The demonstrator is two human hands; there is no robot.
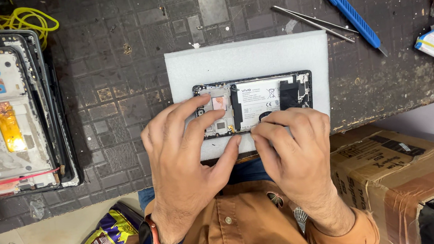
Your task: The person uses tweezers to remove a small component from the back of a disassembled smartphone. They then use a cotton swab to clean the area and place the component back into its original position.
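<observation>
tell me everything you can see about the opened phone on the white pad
The opened phone lies flat, back cover off, lengthwise on the white foam pad. A black frame rims it; inside show a white-labelled battery, a silvery board section with a copper patch at its left end, and a black part on the right. The left hand and right hand rest fingers on its near edge.
</observation>
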